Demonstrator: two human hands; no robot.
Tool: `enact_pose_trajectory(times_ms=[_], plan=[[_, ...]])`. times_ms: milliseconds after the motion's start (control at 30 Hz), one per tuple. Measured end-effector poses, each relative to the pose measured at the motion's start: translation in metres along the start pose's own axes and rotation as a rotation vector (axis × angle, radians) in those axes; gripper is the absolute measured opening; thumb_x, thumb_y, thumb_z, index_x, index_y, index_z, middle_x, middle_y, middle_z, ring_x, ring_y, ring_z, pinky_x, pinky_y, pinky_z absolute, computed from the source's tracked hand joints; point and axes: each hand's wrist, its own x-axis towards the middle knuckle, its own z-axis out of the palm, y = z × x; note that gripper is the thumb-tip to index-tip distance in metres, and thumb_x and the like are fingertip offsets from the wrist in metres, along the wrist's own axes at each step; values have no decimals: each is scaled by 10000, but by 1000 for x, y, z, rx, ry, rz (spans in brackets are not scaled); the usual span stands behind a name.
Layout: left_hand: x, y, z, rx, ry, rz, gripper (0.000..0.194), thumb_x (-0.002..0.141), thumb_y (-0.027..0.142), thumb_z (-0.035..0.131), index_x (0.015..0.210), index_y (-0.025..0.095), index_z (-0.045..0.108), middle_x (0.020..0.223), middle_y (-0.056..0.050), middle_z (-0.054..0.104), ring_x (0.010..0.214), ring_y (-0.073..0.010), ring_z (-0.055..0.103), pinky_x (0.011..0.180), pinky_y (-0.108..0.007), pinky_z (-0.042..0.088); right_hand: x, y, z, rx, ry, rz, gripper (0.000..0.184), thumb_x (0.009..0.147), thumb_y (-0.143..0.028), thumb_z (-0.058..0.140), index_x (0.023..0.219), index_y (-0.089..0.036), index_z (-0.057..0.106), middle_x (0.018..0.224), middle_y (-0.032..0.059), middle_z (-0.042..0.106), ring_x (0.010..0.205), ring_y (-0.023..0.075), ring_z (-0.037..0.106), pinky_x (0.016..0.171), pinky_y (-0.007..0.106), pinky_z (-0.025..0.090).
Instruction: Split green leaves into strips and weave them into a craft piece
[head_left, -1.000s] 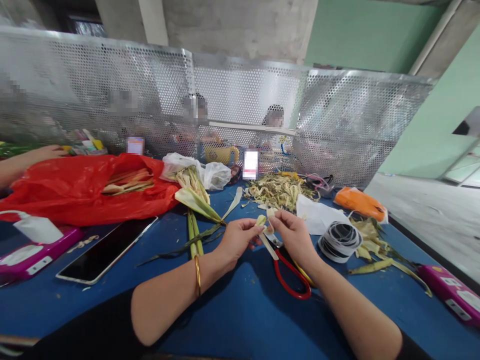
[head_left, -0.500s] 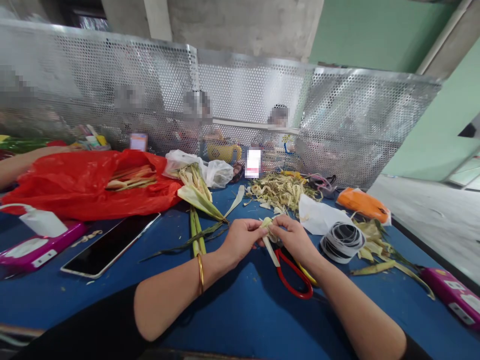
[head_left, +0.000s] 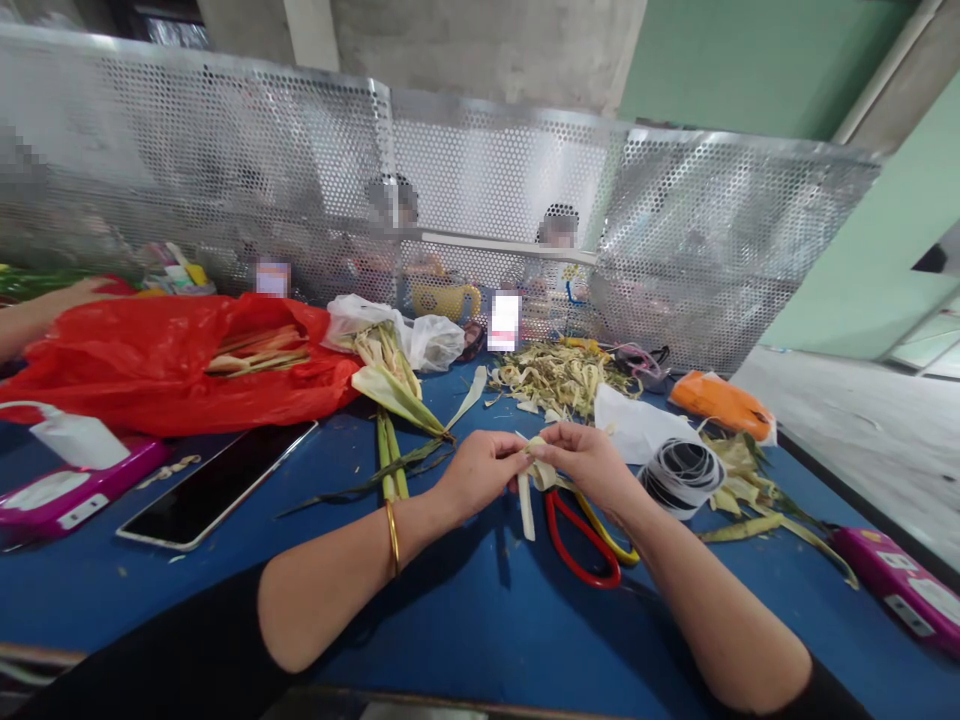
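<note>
My left hand (head_left: 480,478) and my right hand (head_left: 589,460) meet over the blue table, thumbs and fingertips pinched together. Between them they grip a pale corn husk strip (head_left: 527,512), folded or knotted at the top, with a loose end hanging down. Fingers partly cover the folded part. Just below my right hand lie scissors (head_left: 583,578) with red and yellow handles, blades hidden under the hands. Left of my left hand rest green husk stalks (head_left: 391,450) and a wide husk leaf (head_left: 401,400). A white roll with dark bands (head_left: 684,480) stands beside my right forearm.
A red plastic bag (head_left: 127,350) with husks, a phone (head_left: 217,485) and a purple power strip (head_left: 71,500) lie left. Husk shreds (head_left: 562,378) are heaped ahead, before a perforated metal screen (head_left: 495,170). An orange packet (head_left: 724,405) and another purple power strip (head_left: 900,580) lie right. A co-worker's arm (head_left: 45,315) reaches in.
The husk's loose end has swung from a slant over the scissors to nearly straight down. Both hands keep their pinch. The view has shifted slightly, and the co-worker's arm has moved a little.
</note>
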Motion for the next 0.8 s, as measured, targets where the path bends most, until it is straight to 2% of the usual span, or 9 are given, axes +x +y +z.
enact_pose_trajectory(times_ms=[167,233,367,533,633,733,800], plan=[[0,-6,1,44,-29,-1,201,760,299,552,684,140,650,536,27,550,507,-98,497,512,-195,365,3,7,1,-94,107,-66,254,655,-399,716,731,-179,613,557,-41,566,486,94,445,475,224,325],[1,-7,0,83,-32,23,187,754,280,542,696,142,652,541,26,557,516,-105,507,524,-202,370,1,5,2,-115,90,-62,253,677,-411,693,693,-173,611,543,-43,538,481,87,420,470,223,311],[0,-6,-1,189,-45,55,197,757,273,525,688,142,654,533,18,559,521,-115,513,534,-211,369,-5,-3,4,35,-13,77,286,664,-432,696,633,-175,574,517,-48,514,466,83,424,468,225,317],[-3,-1,0,162,-114,3,218,764,309,536,701,141,660,530,20,545,498,-105,483,505,-207,354,-7,-6,5,210,34,198,186,589,-309,709,644,-176,591,510,-41,552,467,98,478,481,231,363],[-5,2,2,60,-196,-61,215,753,328,559,711,140,654,541,22,546,485,-96,488,499,-203,360,-4,-4,3,243,78,190,153,557,-263,704,611,-165,601,485,-48,515,450,76,423,460,219,323],[-8,7,3,-43,-337,-151,220,718,348,601,734,137,662,553,14,558,492,-100,503,484,-204,358,0,-2,-1,249,150,124,185,577,-289,710,559,-160,578,448,-63,442,423,56,350,429,215,262],[-9,11,2,-81,-383,-171,253,702,379,627,754,136,674,558,12,559,500,-101,503,477,-206,354,2,-1,-3,272,213,104,214,591,-320,710,567,-166,563,449,-64,441,404,57,358,411,215,247]])
